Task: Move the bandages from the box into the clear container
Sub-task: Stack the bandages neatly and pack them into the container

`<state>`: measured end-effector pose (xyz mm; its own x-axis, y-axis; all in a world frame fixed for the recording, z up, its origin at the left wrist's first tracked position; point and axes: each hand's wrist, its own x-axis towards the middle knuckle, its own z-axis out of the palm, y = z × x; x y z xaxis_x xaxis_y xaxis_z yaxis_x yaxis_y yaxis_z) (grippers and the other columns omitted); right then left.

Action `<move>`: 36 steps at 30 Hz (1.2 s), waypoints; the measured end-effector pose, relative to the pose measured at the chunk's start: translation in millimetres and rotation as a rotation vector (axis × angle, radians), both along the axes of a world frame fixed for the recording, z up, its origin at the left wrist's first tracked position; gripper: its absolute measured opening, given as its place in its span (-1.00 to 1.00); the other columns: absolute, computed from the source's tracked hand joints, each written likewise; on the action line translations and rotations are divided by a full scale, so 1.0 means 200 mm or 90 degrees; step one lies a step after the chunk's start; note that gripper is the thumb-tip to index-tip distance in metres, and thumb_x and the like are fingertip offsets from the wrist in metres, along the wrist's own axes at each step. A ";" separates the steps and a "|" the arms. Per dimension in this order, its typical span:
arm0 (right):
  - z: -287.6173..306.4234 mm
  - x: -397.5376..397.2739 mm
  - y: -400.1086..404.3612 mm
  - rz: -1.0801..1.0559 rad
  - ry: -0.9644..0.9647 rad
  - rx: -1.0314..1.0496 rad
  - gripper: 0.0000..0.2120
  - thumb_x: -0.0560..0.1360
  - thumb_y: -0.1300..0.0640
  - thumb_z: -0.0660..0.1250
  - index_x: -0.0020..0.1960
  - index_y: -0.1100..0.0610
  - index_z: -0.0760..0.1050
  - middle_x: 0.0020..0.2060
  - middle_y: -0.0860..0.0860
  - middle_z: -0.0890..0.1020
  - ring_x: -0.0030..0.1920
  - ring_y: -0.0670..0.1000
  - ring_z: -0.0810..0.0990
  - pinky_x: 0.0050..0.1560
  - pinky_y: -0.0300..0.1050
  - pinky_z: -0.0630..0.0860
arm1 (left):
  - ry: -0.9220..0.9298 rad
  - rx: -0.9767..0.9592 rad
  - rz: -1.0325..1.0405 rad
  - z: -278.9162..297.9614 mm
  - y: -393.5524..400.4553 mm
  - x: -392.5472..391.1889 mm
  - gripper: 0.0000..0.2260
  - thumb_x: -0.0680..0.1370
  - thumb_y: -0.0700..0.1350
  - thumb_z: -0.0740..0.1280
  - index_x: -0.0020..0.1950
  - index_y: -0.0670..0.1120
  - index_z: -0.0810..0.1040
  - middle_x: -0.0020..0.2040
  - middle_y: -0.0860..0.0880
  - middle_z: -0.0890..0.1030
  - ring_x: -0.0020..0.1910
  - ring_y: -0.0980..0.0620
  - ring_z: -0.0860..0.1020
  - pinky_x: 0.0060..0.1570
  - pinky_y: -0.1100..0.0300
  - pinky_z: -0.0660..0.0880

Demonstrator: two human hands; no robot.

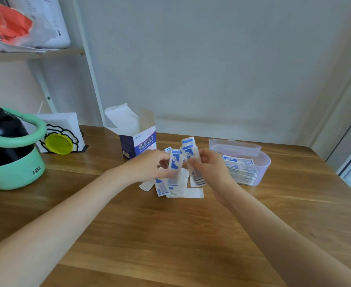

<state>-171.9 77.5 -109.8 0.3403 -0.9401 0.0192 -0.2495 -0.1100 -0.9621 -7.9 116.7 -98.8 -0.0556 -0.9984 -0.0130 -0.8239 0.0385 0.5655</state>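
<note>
wooden table: both hands pinch bandages beside clear container.

This looked like a room in a home. A brown wood-grain table stood against a plain pale wall. At the left, a white metal shelf unit carried soft plastic bags, one orange-red. A mint-green and black drinking jug with a loop handle sat nearby.

A mint-green jug and a flower-printed holder stand on the wooden table.
</note>
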 end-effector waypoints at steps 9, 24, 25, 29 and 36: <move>-0.04 -0.03 -0.01 0.046 -0.136 0.257 -0.77 0.57 0.25 0.21 0.20 0.25 0.47 0.00 0.14 0.64 -0.04 0.09 0.63 -0.08 -0.03 0.59 | 0.199 -0.006 0.169 -0.07 -0.05 0.01 -0.94 0.50 -0.19 0.37 -0.05 -0.13 0.59 -0.10 -0.01 0.62 -0.26 0.10 0.60 -0.17 0.30 0.53; -0.07 -0.22 -0.01 0.166 0.627 -0.491 -0.70 0.57 0.25 0.15 0.30 0.13 0.30 0.18 0.08 0.48 0.12 0.08 0.51 -0.08 -0.12 0.46 | 0.069 0.066 0.031 -0.11 -0.03 -0.24 -0.69 0.47 0.04 0.39 0.17 0.01 0.46 0.10 0.07 0.53 -0.07 0.11 0.51 -0.12 0.27 0.44; -0.09 -0.23 -0.01 0.203 0.655 -0.491 -0.68 0.56 0.27 0.15 0.31 0.14 0.30 0.19 0.07 0.45 0.16 0.08 0.47 -0.01 -0.10 0.46 | 0.013 0.062 0.012 -0.14 -0.03 -0.27 -0.66 0.47 0.05 0.39 0.19 0.00 0.45 0.13 0.05 0.52 -0.05 0.10 0.51 -0.11 0.26 0.43; -0.16 -0.29 -0.01 0.248 0.705 -0.477 -0.67 0.60 0.18 0.09 0.35 0.12 0.29 0.21 0.07 0.40 0.23 0.08 0.37 0.20 -0.02 0.40 | -0.095 -0.012 -0.019 -0.22 -0.03 -0.35 -0.74 0.51 0.01 0.35 0.14 -0.07 0.50 0.06 -0.01 0.48 -0.07 0.08 0.46 -0.17 0.28 0.38; -0.08 -0.43 -0.07 0.200 0.668 -0.318 -0.77 0.56 0.08 0.22 0.15 0.15 0.49 0.04 0.04 0.52 -0.01 0.00 0.46 -0.06 -0.18 0.40 | -0.070 -0.042 -0.046 -0.23 -0.04 -0.34 -0.89 0.56 -0.08 0.27 0.03 -0.02 0.56 -0.18 0.09 0.50 -0.21 0.13 0.46 -0.28 0.33 0.34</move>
